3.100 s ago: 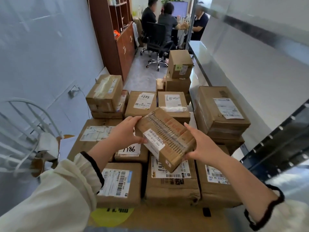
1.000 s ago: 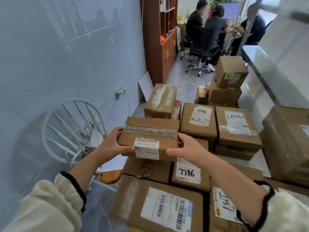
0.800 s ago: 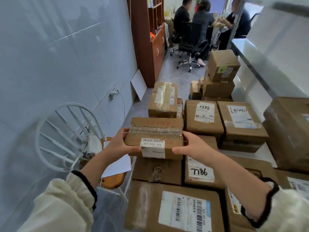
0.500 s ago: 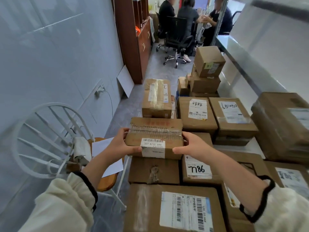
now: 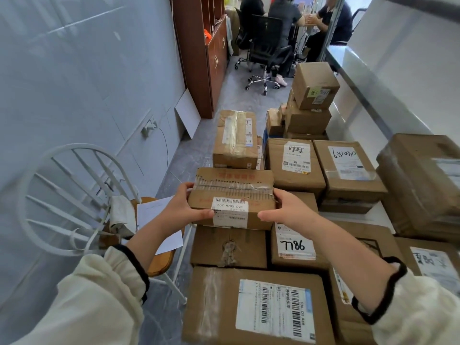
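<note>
Head camera looks down: a white chair [image 5: 74,195] stands on the left, with a sheet of paper [image 5: 154,215] on its seat. Next, the left hand [image 5: 184,210] grips one end of a small brown box [image 5: 234,195] — the right hand [image 5: 286,210] grips the other. The box is up over the pile of boxes [image 5: 249,307] — a box marked 7786 [image 5: 296,245] lies under the right hand.

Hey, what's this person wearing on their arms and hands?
The left hand and right hand are bare, with no gloves or rings showing. The left sleeve and right sleeve are loose and cream-white, each ending on the forearm in a gathered cuff edged in black.
</note>
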Motion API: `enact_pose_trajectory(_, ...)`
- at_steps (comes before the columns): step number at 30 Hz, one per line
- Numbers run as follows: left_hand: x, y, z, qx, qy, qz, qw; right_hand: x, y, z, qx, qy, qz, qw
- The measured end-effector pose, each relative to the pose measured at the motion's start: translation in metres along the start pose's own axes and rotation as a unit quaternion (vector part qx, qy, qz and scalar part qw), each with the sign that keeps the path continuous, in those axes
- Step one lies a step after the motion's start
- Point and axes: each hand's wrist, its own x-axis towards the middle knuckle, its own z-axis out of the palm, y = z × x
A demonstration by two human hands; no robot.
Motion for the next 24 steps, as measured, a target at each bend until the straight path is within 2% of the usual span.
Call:
enact_pose_trajectory(12,-0.010,-0.006,-0.003,-0.005,-0.023,-0.012,1.000,-0.007,0.004,-0.002,0.006,0.013,-0.009,1.000)
enact_pose_trajectory(15,-0.020,0.006,-0.008,-0.009,0.019,-0.006,1.000,-0.021,-0.001,-0.015,-0.047,0.041,-0.005,0.998)
enact_pose_trajectory(17,-0.026,0.023,-0.012,0.057,0.072,0.039,0.995,-0.035,-0.006,-0.029,-0.127,0.063,-0.019,0.990)
enact_pose_trajectory(18,-0.028,0.035,-0.011,0.117,0.097,0.080,0.985,-0.045,-0.006,-0.039,-0.180,0.077,-0.024,0.980)
enact_pose_trajectory(20,-0.027,0.059,-0.004,0.270,0.117,0.168,0.941,-0.061,-0.006,-0.059,-0.298,0.090,-0.025,0.950)
enact_pose_trajectory(22,-0.022,0.086,0.018,0.424,0.075,0.226,0.874,-0.080,-0.001,-0.080,-0.397,0.100,0.006,0.913)
enact_pose_trajectory(24,-0.015,0.109,0.048,0.514,0.019,0.255,0.819,-0.100,0.007,-0.095,-0.444,0.115,0.050,0.887)
